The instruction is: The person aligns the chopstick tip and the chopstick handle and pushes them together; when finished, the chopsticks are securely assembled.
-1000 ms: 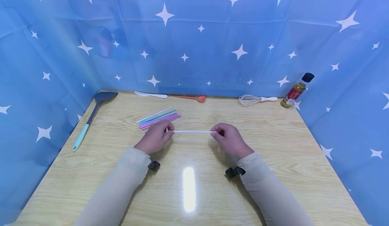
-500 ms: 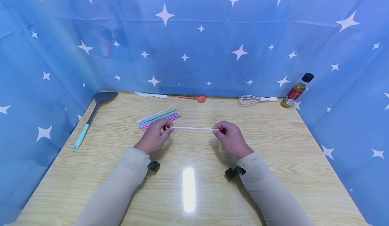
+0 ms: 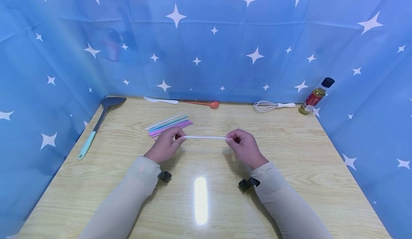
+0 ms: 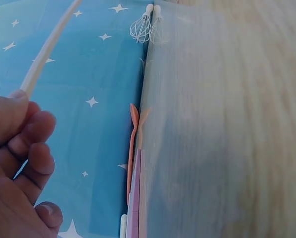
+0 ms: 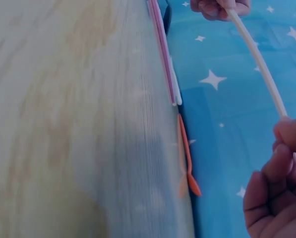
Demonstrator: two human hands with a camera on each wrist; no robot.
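A thin white straw [image 3: 206,137] spans level between the two hands, raised over the table. My left hand [image 3: 165,144] pinches one end between thumb and forefinger, and my right hand [image 3: 245,148] pinches the other. In the left wrist view the straw [image 4: 48,47] rises from the thumb tip, with the other fingers loosely curled below. From the right wrist, the straw [image 5: 259,59] looks slightly bowed. Just behind the left hand lies a loose bunch of white, blue, pink and purple straws [image 3: 170,124], partly hidden by that hand.
Along the back edge lie a white knife [image 3: 161,100], an orange spoon [image 3: 214,105] and a whisk [image 3: 267,106]. An oil bottle [image 3: 314,98] stands back right. A spatula [image 3: 93,135] lies at left. Blue star-patterned cloth [image 3: 206,39] walls the wooden table [image 3: 225,203].
Both hands keep their pinch on the straw. It rose slightly and then sank a little, while the right hand edged a touch to the right. The bunch stays put.
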